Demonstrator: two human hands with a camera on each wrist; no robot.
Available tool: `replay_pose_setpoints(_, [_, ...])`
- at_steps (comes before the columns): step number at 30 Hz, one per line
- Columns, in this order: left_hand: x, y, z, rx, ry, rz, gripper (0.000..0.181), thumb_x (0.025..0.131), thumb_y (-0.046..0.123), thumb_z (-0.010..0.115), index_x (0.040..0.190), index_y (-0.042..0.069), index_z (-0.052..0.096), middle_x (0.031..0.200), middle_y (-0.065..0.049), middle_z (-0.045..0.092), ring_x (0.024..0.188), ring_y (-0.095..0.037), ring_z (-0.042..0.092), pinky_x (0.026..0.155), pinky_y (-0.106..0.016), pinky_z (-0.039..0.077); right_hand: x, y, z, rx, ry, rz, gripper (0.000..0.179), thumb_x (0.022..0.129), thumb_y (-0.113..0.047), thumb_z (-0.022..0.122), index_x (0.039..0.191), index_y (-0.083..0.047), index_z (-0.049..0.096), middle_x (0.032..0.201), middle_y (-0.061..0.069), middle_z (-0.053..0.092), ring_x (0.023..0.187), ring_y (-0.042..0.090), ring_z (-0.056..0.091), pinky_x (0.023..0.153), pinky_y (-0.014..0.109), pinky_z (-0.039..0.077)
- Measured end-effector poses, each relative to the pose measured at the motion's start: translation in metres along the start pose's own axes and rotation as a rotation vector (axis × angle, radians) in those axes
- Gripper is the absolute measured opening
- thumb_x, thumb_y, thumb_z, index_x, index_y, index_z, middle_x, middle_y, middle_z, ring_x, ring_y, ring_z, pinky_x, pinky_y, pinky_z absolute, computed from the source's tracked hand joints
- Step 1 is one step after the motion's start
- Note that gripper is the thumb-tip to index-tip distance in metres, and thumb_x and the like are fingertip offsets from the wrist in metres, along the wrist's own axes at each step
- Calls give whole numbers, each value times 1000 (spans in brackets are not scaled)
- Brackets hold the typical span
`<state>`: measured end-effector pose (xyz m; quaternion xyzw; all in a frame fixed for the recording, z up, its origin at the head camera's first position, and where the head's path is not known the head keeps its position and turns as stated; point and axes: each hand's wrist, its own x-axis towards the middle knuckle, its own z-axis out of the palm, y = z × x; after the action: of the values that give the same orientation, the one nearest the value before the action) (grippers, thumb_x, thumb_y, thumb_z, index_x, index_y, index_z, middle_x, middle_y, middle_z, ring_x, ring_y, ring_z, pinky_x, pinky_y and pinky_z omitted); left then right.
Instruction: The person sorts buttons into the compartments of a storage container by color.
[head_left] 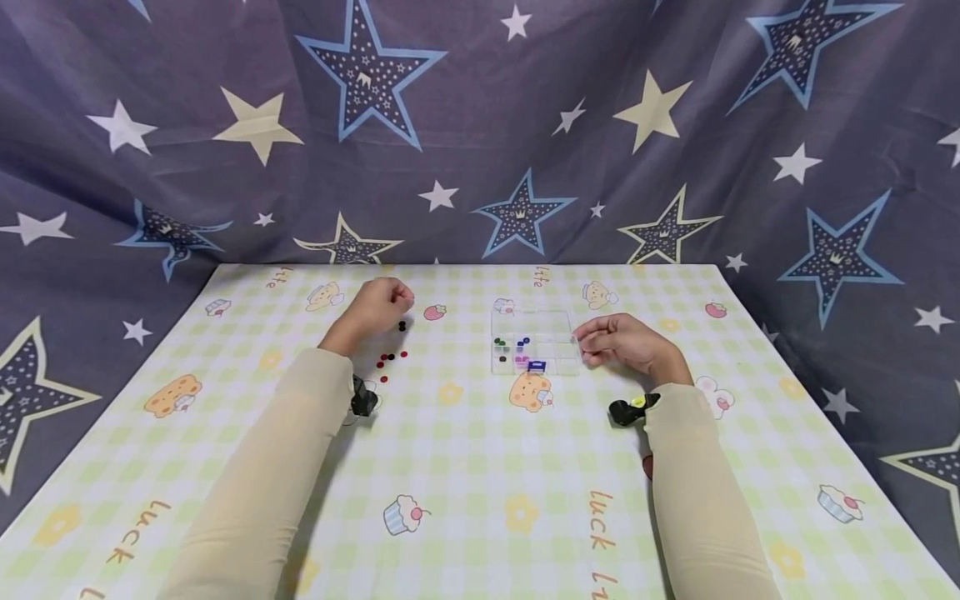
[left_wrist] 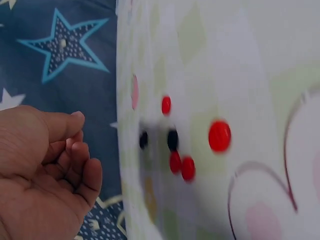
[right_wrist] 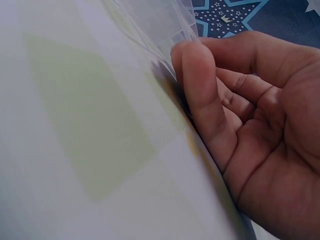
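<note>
My right hand [head_left: 628, 342] pinches the right edge of a clear plastic compartment box [head_left: 561, 360]; the right wrist view shows thumb and finger at the plastic [right_wrist: 160, 25]. The box's transparent lid stands open at the back. Small green pieces [head_left: 500, 343], blue pieces [head_left: 523, 342], pink pieces [head_left: 522, 359] and a dark piece [head_left: 502, 359] lie in separate compartments. At the left, my left hand [head_left: 377, 303] is raised with fingers curled and nothing visible in them. Near it on the table are several red discs [left_wrist: 220, 136] and a few black discs [left_wrist: 172, 140].
A patterned cloth [head_left: 450, 467] covers the table, its far edge meeting a star-print curtain [head_left: 465, 100]. Black wrist cameras [head_left: 364, 398] sit by both sleeves. A dark blue clasp [head_left: 537, 366] is at the box's front edge. Under the right forearm, a brownish-red shape [head_left: 648, 467] shows.
</note>
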<state>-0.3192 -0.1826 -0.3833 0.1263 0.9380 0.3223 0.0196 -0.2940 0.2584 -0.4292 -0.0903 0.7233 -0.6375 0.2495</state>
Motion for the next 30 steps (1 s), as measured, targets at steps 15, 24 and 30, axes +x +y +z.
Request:
replay_pose_setpoints(15, [2,-20,-11,35,-138,-101,23,99,6,53,105,-4,73,96,-15,70,77,-20,55,73,-33,45,0,1,-2,-13,10,3,36,99,8,56,133,18,50,96,8,70,77,14,67,74,27,58])
replay_pose_setpoints(24, [3,-30,-5,51,-184,-89,14,99,7,61,99,1,74,95,-11,71,86,-24,54,83,-38,42,3,1,-3,-23,13,6,36,99,6,57,132,17,51,95,7,69,76,14,67,74,28,58])
replay_pose_setpoints(30, [5,-32,-2,96,-129,-40,13,97,4,61,95,1,73,91,-10,71,85,-24,56,84,-39,43,1,1,-2,-7,9,10,36,99,6,57,133,17,50,95,7,69,76,15,67,74,28,58])
